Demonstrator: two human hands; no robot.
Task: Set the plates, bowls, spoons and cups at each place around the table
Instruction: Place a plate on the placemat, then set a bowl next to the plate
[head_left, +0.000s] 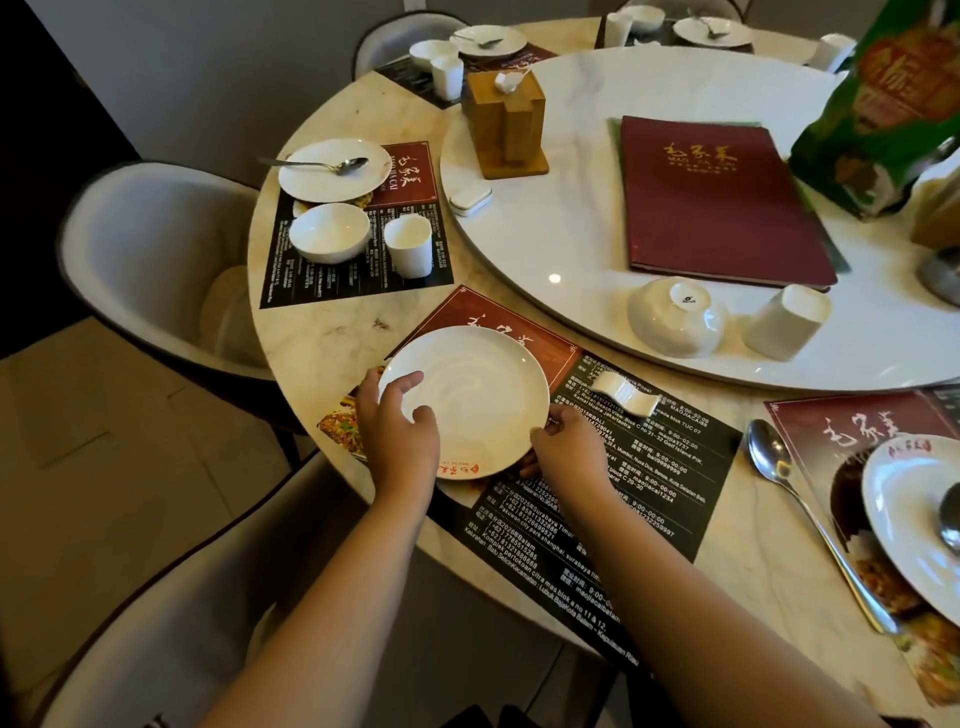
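round marble table (322, 332), grey chairs | plate (467, 395) flat on near placemat (649, 467), logo nearest | left hand (397, 431) and right hand (569, 452) grip its rim

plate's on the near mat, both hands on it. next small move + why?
Probably let go of the plate and reach for the upturned bowl on the turntable. The left hand and right hand grip the plate's rim, and it appears to lie flat on the placemat. The finished setting beyond has plate, bowl and cup; this place lacks bowl and cup.
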